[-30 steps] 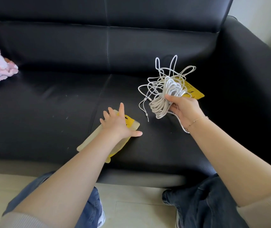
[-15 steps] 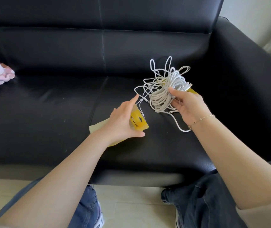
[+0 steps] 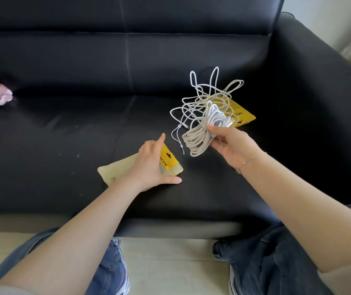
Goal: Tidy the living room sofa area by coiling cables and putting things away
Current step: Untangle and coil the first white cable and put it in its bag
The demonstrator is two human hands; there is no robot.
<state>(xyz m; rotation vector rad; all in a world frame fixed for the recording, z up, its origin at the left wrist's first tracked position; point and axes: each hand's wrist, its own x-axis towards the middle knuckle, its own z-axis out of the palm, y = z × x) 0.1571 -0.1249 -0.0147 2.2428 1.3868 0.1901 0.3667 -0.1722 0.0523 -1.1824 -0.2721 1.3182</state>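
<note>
Cables [image 3: 200, 133], right of centre, are pinched in the right hand [image 3: 232, 143], loops tangled above. Left hand [image 3: 151, 165] grips a pouch [image 3: 168, 160] on the sofa [image 3: 63, 135]. Advise gathering stray loops before bagging.

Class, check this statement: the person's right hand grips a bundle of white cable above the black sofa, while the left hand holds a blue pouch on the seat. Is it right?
Not quite. In the head view the pouch under the left hand is yellow and cream, not blue. The rest stands: the right hand grips the white cable bundle above the black sofa.
</note>
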